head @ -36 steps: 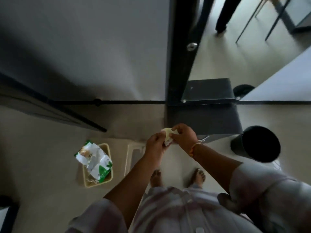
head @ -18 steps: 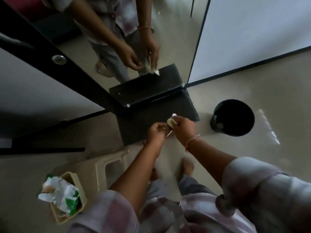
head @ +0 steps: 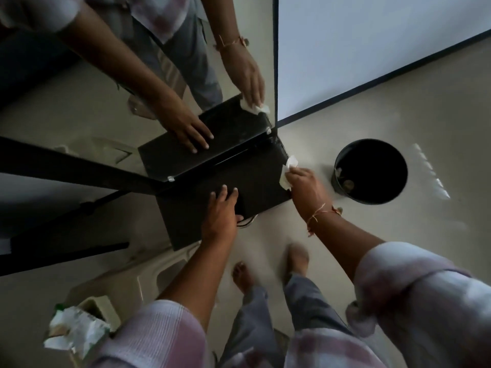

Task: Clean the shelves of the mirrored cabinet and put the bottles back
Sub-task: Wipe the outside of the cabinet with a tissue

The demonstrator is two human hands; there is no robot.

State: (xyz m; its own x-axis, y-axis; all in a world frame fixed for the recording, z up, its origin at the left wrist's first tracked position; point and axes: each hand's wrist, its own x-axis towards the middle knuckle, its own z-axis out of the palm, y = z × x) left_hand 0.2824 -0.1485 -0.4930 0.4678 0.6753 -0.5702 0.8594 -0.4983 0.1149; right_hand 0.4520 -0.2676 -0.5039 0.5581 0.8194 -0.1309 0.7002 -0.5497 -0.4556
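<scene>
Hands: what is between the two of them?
Only bare black shelf lies between the left hand and the right hand, which grips a wipe, as the head view shows.

Bin (head: 377,200): black, round, open-topped; stands on the floor (head: 398,115).
Stool (head: 127,282): beige plastic; on the floor.
Basket (head: 106,306): beige; holds a crumpled white-and-green packet (head: 74,333).

A black shelf (head: 260,181) sticking out under the mirror (head: 79,102), left hand (head: 220,216) lying flat on it, white wipe (head: 288,172) touching its right edge, pale floor (head: 385,107) carrying a black bin (head: 372,199), a stool (head: 127,285) and a small basket (head: 106,306)
</scene>
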